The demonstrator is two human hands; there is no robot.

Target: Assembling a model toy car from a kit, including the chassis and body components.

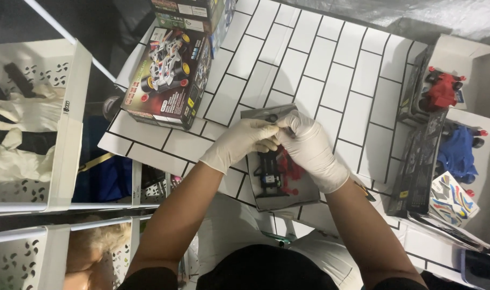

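Fingers point(266, 137) of both gloved hands pinched together on a small dark part point(272, 118). Left hand point(239, 144), right hand point(309, 150), meeting over grey tray point(304, 196). Black toy car chassis point(269, 172) in tray, at 6 o'clock from fingertips. Boxed model car kit point(167, 75) at 10 o'clock.

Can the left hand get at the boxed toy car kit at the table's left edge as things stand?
Probably yes. The left hand is busy at a small part with the right hand over the grey tray, but only bare tiled table lies between it and the kit box.
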